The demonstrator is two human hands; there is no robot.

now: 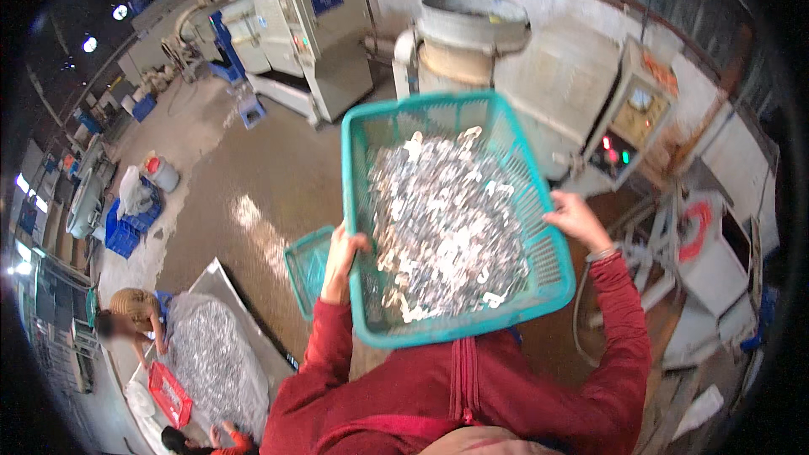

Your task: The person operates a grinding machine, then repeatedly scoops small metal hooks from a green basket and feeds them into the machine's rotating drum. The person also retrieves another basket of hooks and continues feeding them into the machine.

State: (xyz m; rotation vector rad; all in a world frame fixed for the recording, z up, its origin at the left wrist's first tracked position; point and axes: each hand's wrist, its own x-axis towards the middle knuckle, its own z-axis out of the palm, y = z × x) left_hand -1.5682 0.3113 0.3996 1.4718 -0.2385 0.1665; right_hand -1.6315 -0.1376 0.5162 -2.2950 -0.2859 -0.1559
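Between my two hands is a teal plastic basket with slotted sides, held up in front of my body. Many small shiny metal parts are heaped inside it; their exact kind is too small to make out. My left hand is closed on the basket's left rim, thumb over the edge. On the right side, my right hand grips the opposite rim. Below and left of the basket, partly hidden by my left arm, is a second teal basket.
Left, two people work at a table covered with metal parts, beside a red basket. Ahead are a round tub machine and a large grey machine. A control box stands right. The brown floor looks wet.
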